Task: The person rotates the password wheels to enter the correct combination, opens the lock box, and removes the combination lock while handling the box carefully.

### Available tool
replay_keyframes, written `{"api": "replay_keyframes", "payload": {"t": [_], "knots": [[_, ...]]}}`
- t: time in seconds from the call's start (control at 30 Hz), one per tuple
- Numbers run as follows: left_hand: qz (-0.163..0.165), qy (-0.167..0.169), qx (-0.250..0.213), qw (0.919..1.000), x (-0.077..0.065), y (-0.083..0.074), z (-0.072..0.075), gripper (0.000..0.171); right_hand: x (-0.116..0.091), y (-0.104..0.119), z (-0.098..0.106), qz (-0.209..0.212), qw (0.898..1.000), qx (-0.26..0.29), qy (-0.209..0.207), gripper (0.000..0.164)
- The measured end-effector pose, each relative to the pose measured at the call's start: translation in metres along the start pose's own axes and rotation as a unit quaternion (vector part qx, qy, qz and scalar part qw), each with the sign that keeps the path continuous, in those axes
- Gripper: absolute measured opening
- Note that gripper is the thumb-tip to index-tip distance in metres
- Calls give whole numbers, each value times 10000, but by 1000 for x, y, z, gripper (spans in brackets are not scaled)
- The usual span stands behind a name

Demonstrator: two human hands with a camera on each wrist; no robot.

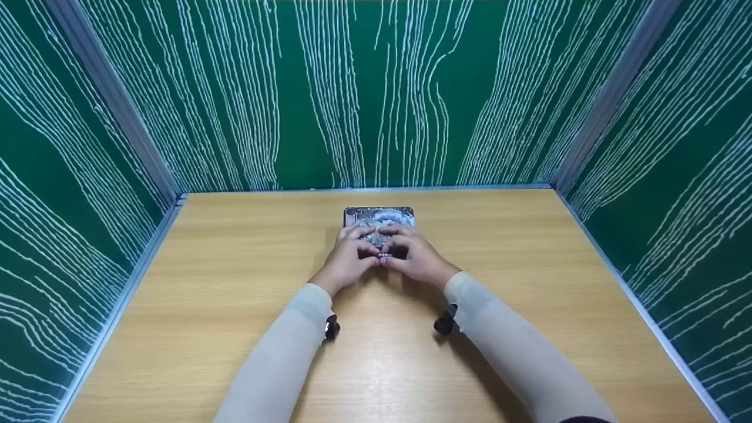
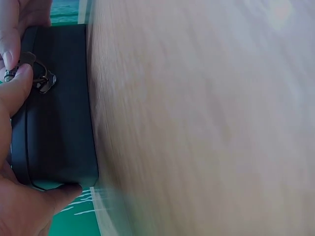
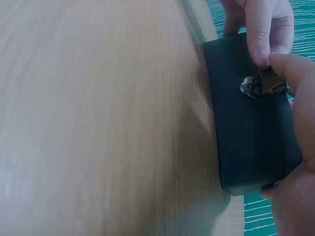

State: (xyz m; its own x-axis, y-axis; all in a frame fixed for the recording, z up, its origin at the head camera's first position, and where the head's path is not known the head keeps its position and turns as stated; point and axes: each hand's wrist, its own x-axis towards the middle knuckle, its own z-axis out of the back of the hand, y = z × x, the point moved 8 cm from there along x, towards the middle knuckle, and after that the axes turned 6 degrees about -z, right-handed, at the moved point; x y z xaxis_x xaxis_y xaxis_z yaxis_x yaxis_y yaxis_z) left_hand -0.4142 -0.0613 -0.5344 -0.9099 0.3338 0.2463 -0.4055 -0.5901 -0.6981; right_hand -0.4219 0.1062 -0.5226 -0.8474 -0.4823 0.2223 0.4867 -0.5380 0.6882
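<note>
We see one box [image 1: 379,216] lying on the wooden table [image 1: 235,282], near the middle and toward the back wall. Its sides are dark, close to black, with rounded corners, and its lid carries a grey and white picture that we cannot make out. On the front wall sits one small brass clasp [image 3: 261,84], fixed across the seam between lid and base.

Two hands are on the box, side by side and touching. The left hand [image 1: 346,258] pinches the clasp between thumb and forefinger, its other fingers resting on the lid. The right hand [image 1: 414,257] also pinches the clasp between thumb and forefinger, the palm wrapped round the near corner of the box.

Both arms wear pale sleeves [image 1: 282,358]. Three green walls [image 1: 376,88] with white wavy lines stand round the table.
</note>
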Motion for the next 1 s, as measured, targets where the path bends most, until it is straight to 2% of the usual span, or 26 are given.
{"api": "replay_keyframes", "payload": {"t": [0.17,0.57,1.0], "knots": [[32,2,-16,10000,1,2,-1,13,0,0,0,-1,10000,-3,-18,17],[-190,-62,18,9998,-1,-4,1,11,0,0,0,72,9999,57,-82,12],[-83,-72,-116,9999,0,-1,1,12,0,-1,-1,34,10000,26,-73,8]]}}
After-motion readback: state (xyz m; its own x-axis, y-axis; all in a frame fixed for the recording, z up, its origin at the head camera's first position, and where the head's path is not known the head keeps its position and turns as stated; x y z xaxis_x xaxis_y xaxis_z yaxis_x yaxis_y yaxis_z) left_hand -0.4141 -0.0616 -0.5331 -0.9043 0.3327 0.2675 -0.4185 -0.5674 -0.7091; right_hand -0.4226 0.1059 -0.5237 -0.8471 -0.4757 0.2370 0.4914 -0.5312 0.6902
